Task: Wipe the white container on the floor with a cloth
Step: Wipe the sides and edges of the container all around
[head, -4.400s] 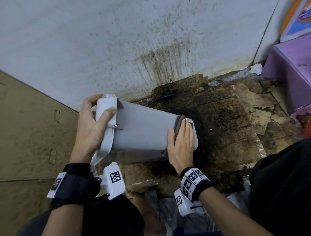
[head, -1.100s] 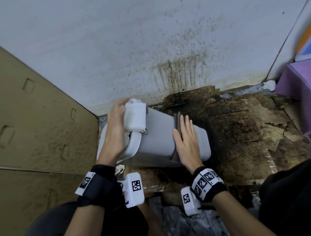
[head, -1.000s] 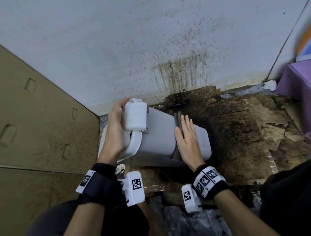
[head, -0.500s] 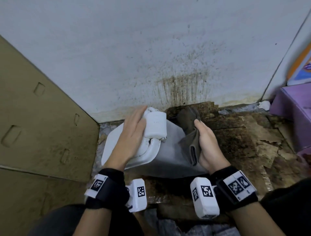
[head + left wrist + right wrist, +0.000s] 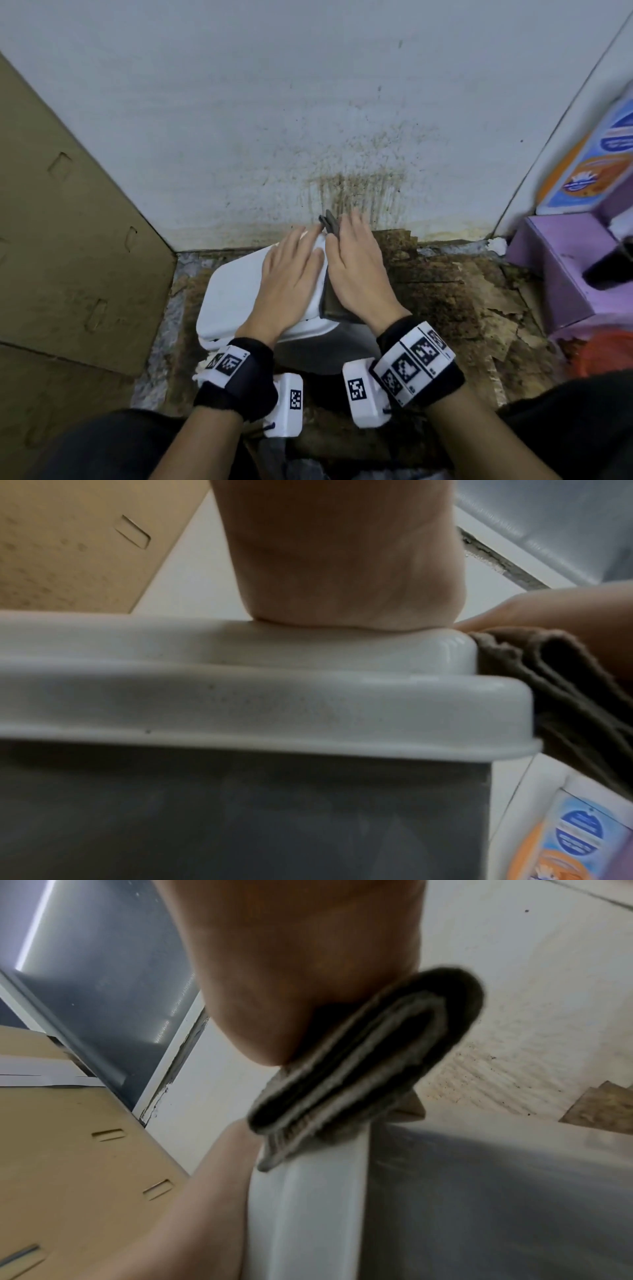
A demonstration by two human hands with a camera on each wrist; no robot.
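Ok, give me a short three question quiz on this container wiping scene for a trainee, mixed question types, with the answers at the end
1. True or false: the left hand rests flat on the lid of the white container.
2. Multiple choice: where is the folded cloth?
A. lying on the floor
B. under the right hand, against the container's right side
C. draped over the cardboard on the left
3. Fill in: the brown splatter stain on the wall sits directly ____ the container.

Key: 1 true; 2 B; 3 behind
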